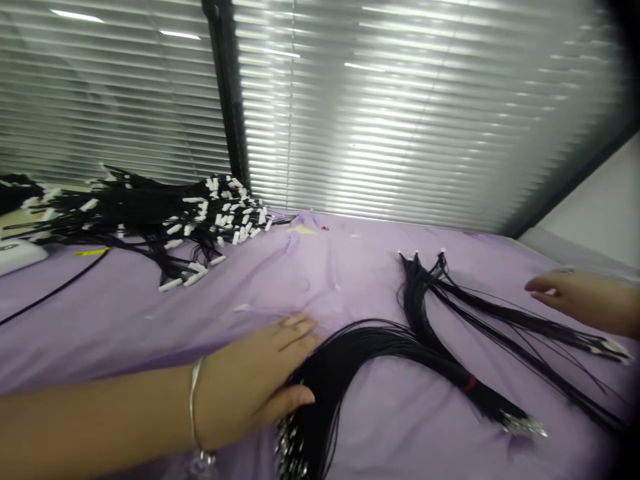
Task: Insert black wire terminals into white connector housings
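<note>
My left hand [265,373] lies at the left end of a thick bundle of thin black cables [360,343]. Its fingers are stretched out, with the thumb apart on top of the cables. This bundle curves to the right, has a red tie [469,383] round it and ends in bare metallic tips [524,425]. At the right edge, my right hand [565,290] hovers above the cloth with fingers loosely bent and apart, nothing visible in them. Below it runs a smaller group of black cables [525,319] with white ends. A further black strand bundle [414,293] stands beside it.
A large heap of black cables with white connectors [220,210] lies back left. A white device [20,255] and a black cord with a yellow tag [91,253] are at the left edge. Purple cloth [200,320] covers the table, with window blinds [375,120] behind.
</note>
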The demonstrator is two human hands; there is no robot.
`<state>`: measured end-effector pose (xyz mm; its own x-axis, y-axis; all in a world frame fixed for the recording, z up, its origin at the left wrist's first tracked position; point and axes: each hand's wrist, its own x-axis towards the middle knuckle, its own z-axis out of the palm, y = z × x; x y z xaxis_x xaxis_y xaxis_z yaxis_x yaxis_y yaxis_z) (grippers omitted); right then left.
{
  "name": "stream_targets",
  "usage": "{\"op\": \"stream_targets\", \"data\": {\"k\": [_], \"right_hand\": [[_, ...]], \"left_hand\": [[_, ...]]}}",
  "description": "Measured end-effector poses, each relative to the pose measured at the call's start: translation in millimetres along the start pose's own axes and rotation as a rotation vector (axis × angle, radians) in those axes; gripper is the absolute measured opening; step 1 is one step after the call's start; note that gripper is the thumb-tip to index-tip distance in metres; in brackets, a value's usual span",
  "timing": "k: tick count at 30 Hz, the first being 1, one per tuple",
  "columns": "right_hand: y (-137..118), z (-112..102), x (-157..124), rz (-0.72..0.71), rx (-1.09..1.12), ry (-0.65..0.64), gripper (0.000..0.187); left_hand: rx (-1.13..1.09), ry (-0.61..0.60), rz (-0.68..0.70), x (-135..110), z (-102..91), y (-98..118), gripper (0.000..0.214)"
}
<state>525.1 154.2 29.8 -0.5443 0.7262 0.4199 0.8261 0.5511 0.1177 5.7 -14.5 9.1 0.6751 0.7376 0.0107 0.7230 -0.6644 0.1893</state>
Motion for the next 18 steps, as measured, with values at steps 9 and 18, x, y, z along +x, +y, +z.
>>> {"op": "stream_targets", "data": {"k": [9, 18], "right_hand": [[-176, 4, 80, -0.206, -0.058, -0.102, 0.052], [-184, 6, 103, -0.259, -0.166, 0.006, 0.04]], "left_hand": [[0.255, 0.116, -0.216, -53, -16.6, -91, 0.055], [0.394, 0.177, -0.379, -64, -77.0, -275, 0.039]]}}
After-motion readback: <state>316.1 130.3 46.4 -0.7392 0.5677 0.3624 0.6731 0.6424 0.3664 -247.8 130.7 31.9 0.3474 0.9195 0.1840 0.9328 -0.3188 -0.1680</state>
